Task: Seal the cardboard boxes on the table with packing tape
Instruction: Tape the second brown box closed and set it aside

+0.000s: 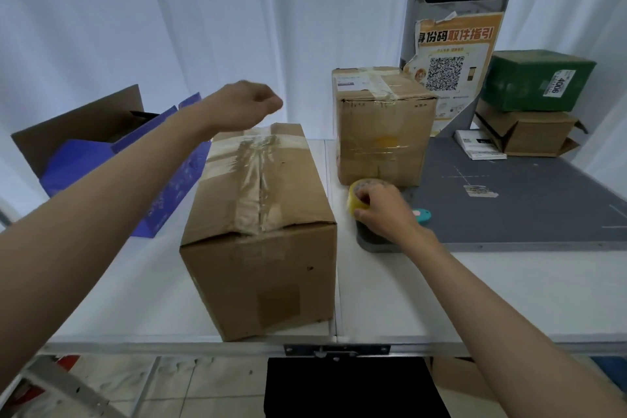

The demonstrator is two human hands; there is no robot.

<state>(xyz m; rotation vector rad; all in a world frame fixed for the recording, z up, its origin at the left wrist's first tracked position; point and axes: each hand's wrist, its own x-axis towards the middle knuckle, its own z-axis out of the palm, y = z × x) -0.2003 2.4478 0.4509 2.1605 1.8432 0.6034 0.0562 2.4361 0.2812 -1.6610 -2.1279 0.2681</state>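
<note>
1. A blue paper bag [125, 176] leans in an open carton [78, 132] far left of both grips.
2. A dark mat [529, 200] covers the desk [441, 295] right of the right grip.
3. A QR poster [451, 71] hangs beyond it.
4. A teal object [424, 215] lies just beside the right grip.

Two taped brown cardboard boxes, near box [261, 224] and far box [381, 125], flank a yellow tape roll [358, 193].

A long brown cardboard box [261, 224] with clear tape along its top seam stands on the white table [441, 292]. The left hand [242, 105] hovers, fingers curled, above its far end. The right hand [383, 210] grips a yellow tape roll [356, 198] beside a taller taped brown carton [383, 125].
</note>
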